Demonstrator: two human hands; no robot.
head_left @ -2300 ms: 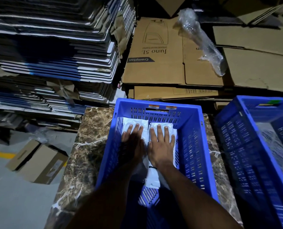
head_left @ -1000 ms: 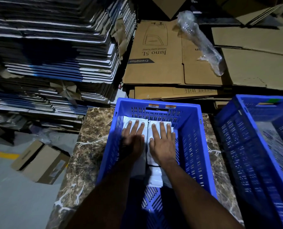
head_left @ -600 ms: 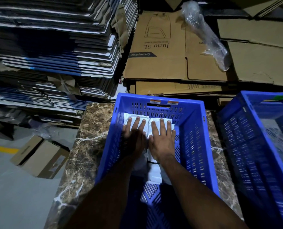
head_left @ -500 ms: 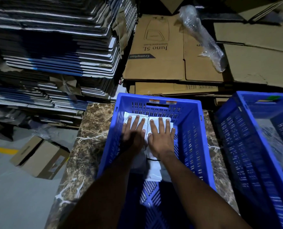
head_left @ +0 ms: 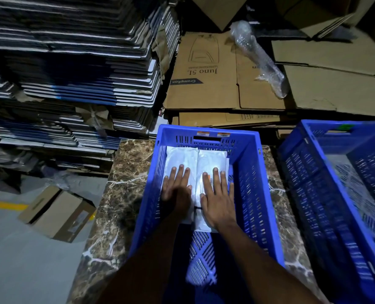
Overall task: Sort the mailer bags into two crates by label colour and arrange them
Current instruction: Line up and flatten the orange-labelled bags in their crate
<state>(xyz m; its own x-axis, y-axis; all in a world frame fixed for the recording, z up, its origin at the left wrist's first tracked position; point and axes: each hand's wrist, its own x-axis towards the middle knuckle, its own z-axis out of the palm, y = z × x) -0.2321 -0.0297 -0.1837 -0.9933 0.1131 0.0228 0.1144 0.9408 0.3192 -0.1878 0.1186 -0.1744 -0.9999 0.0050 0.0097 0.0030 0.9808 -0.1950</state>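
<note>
My left hand (head_left: pixel 177 189) lies flat, fingers straight and spread a little, pressing down on the left white mailer bag (head_left: pixel 177 157) inside the blue crate (head_left: pixel 256 176) in front of me. My right hand (head_left: pixel 217 194) is just as flat, fingers straight, resting on the right mailer bag (head_left: pixel 213 160). Neither hand grips anything. The two bags lie side by side on the crate floor, long edges touching, their far ends up against the crate's far wall. The near part of the slotted crate floor (head_left: pixel 202 255) is bare between my forearms. A small orange mark shows on the right bag just beside my index finger; I cannot tell whether it is the label.

The crate stands on a brown marble top (head_left: pixel 125 172). A second blue crate (head_left: pixel 313 194) stands close on the right, with something pale inside that I cannot make out. Behind are flattened cardboard boxes (head_left: pixel 206 73) with a roll of bubble wrap (head_left: pixel 259 58) lying on them, a tall stack of flat sheets (head_left: pixel 72 62) at left, and a small carton (head_left: pixel 57 213) on the floor
</note>
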